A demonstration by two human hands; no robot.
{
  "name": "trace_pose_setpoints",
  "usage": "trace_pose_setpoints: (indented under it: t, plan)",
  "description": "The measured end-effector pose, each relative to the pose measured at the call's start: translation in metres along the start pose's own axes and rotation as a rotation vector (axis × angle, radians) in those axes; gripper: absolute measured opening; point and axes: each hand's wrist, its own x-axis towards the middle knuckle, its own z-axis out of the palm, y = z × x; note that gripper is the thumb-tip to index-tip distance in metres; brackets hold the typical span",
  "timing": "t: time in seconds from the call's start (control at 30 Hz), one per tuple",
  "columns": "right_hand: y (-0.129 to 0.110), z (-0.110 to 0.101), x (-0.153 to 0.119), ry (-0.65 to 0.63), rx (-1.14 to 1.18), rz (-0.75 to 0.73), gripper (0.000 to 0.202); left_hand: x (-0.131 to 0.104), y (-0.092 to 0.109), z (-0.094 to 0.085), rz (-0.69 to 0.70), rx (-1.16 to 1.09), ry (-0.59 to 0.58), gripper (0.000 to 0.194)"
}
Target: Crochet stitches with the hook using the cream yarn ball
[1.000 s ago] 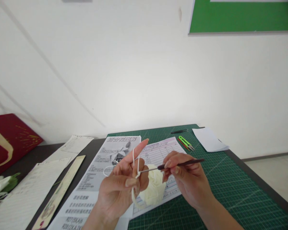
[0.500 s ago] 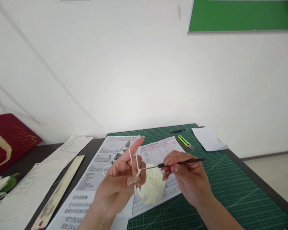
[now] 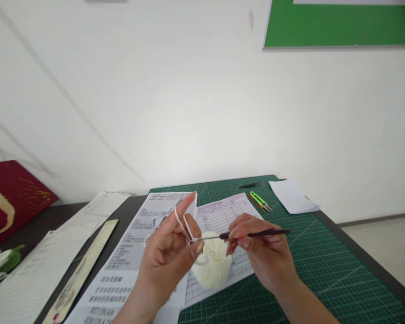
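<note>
Two hands work close together over the table. The left hand point(image 3: 168, 252) is raised with its forefinger pointing up and away, white yarn point(image 3: 182, 221) looped twice around that finger, and its thumb pressed against the curled fingers, pinching the strand where the loops cross. The right hand point(image 3: 259, 254) is closed on a crochet hook point(image 3: 253, 233), gripped between thumb and fingers near the dark handle's front end (the thin metal tip reaches leftward to the pinched yarn at the left thumb). Just below and between both hands sits a ball of cream yarn point(image 3: 211, 267), resting on a printed form point(image 3: 222, 216) with pale lines. Beside it on the left lies a grey instruction sheet point(image 3: 138, 243). Both papers overlap a green cutting mat point(image 3: 324, 261). Farther back on the mat lie green snips point(image 3: 260, 200), a dark pen point(image 3: 251, 185) and a white paper slip point(image 3: 292, 195). Off to the left are more papers point(image 3: 37, 274), a long ruler-like strip point(image 3: 83, 270) and a red bag point(image 3: 10, 202).
</note>
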Motion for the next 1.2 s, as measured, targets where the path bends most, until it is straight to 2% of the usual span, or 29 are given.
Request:
trace_pose_setpoints:
  t: [0.23,0.43,0.6,0.8,1.0,1.2]
  plan:
    - [0.0027,-0.0014,0.0006,0.025,-0.018,0.001,0.009,-0.0004,-0.0013,0.0042,0.045,-0.035,0.056,0.056]
    - [0.0023,0.0003,0.0003,0.032,0.016,0.040,0.008,0.0014,0.0009,0.0019,-0.144,-0.293,0.008,0.062]
    - [0.0016,-0.0003,0.0010,0.010,0.021,0.044,0.007,0.0031,0.0007,-0.0011,-0.229,-0.365,-0.069,0.066]
    - [0.0002,0.0021,-0.0011,0.042,0.009,0.019,0.008,-0.0006,-0.0011,0.0006,-0.145,-0.317,-0.007,0.066]
    - [-0.0002,0.0024,-0.0036,0.096,0.010,0.050,0.007,-0.0014,0.0001,0.0020,-0.153,-0.315,-0.005,0.066]
    - [-0.0014,0.0011,-0.0022,0.070,0.027,0.050,0.006,-0.0020,0.0025,0.0061,-0.131,-0.267,0.006,0.066]
